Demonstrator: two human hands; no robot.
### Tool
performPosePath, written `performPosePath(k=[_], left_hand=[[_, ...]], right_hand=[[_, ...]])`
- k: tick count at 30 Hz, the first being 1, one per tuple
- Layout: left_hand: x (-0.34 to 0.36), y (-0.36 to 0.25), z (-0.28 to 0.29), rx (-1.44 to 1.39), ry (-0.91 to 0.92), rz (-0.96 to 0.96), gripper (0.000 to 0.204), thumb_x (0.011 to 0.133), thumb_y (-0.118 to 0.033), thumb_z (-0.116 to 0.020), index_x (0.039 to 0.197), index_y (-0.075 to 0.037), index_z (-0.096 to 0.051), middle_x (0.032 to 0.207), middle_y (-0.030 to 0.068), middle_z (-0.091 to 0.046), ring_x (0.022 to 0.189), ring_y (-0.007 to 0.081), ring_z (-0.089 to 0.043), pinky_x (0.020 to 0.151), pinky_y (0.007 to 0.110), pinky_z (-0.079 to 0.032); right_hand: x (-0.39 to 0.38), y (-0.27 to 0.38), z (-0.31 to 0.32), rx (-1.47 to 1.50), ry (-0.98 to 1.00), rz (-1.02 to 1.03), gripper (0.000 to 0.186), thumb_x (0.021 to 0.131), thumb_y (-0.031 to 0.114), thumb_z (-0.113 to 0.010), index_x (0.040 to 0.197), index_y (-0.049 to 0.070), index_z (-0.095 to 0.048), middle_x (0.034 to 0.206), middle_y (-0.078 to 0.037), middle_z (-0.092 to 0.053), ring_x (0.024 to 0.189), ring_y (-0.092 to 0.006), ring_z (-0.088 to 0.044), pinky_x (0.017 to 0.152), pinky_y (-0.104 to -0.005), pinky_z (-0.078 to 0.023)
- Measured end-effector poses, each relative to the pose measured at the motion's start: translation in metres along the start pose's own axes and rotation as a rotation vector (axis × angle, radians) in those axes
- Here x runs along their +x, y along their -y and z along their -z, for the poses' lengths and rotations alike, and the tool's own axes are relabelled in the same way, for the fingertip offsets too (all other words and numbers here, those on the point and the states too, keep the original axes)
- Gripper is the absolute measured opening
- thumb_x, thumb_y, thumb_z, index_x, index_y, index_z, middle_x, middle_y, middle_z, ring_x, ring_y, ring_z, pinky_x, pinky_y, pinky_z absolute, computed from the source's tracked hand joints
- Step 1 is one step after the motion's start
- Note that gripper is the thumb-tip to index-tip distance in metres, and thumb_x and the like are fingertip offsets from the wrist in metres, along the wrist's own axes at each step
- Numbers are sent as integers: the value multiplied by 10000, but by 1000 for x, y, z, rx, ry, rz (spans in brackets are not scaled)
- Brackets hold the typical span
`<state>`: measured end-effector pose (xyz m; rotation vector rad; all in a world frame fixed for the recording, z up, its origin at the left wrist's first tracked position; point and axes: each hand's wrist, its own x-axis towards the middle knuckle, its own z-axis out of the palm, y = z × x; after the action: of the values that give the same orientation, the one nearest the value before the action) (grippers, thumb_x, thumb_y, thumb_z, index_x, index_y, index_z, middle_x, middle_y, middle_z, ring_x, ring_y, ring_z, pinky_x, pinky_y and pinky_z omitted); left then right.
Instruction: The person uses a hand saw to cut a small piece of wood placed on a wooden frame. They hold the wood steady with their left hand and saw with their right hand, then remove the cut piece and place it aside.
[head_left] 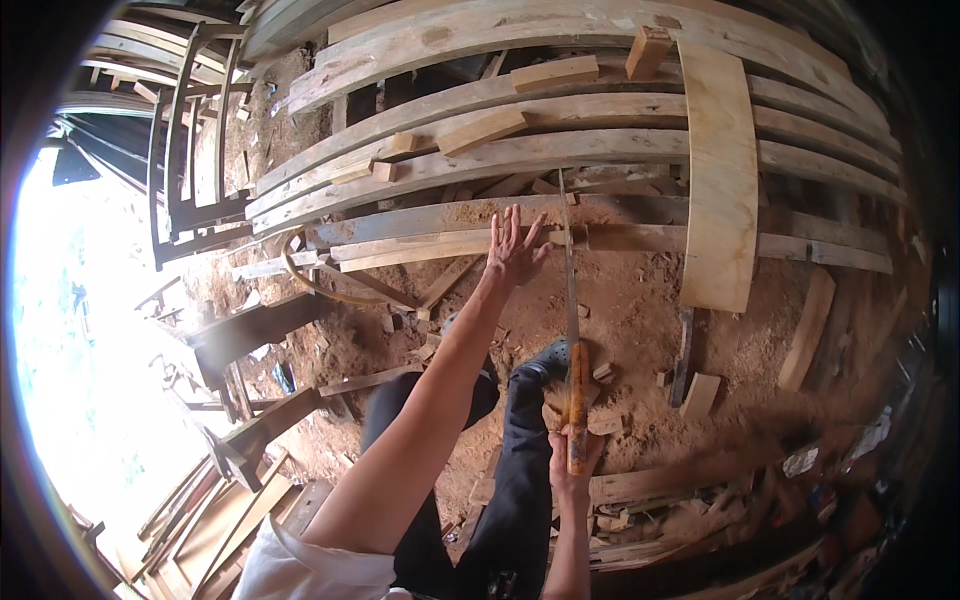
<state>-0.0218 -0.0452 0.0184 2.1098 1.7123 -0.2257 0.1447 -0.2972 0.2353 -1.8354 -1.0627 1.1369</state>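
My left hand point(515, 250) lies with its fingers spread on a narrow light wooden strip point(430, 247), beside a wider grey-brown plank point(380, 226). My right hand point(572, 462), nearer to me, is wrapped round the lower end of the worn orange handle of a handsaw point(577, 385). The saw's thin blade points away from me, just right of my left hand. It crosses the strip and the plank, seen nearly edge-on. Whether its teeth are cutting into the wood cannot be made out.
Long beams point(600, 147) run across beyond my hands, with small wood blocks point(482, 131) on them. A pale plywood board point(718, 180) lies across them at right. Wood offcuts point(702, 396) litter the sawdust-covered ground. Wooden frames point(190, 140) stand at far left.
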Motion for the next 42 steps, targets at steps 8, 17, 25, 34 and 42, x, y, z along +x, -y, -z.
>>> performPosePath(k=[8, 17, 25, 34, 42], left_hand=[[10, -5, -1, 235, 115, -15, 690, 1006, -567, -251, 1565, -168, -185, 1597, 271, -79, 1506, 367, -16, 1204, 526, 31], [4, -1, 5, 127, 106, -4, 644, 1022, -502, -242, 1543, -124, -247, 1607, 234, -100, 1500, 367, -63, 1191, 539, 15], [8, -7, -11, -320, -105, 162, 593, 1031, -470, -242, 1442, -80, -418, 1537, 265, -241, 1443, 428, -171, 1187, 556, -35], [45, -28, 1, -322, -412, 468, 361, 998, -258, -408, 933, -50, -697, 898, 209, -661, 1006, 401, -577, 951, 503, -353], [54, -21, -2, -325, -382, 369, 345, 984, -250, -428, 902, -50, -697, 956, 182, -673, 920, 414, -602, 825, 517, -450]], right_hand=[[9, 0, 14, 97, 148, -93, 247, 854, 51, -618, 644, -29, -516, 536, -70, -504, 452, -159, -487, 464, -328, -371], [10, 11, 3, -17, -1, -62, 223, 851, 78, -640, 702, -52, -538, 524, -80, -489, 475, -256, -507, 507, -366, -397], [12, 23, 16, -133, 138, -37, 250, 832, 60, -643, 682, -46, -475, 483, -96, -412, 417, -228, -399, 447, -374, -342], [10, 15, 15, -328, 71, 56, 241, 855, 142, -638, 734, -24, -511, 586, -37, -507, 531, -119, -491, 492, -328, -384], [5, 46, 22, -190, 118, -328, 183, 888, 112, -641, 784, 2, -539, 583, -67, -501, 464, -211, -465, 454, -351, -367]])
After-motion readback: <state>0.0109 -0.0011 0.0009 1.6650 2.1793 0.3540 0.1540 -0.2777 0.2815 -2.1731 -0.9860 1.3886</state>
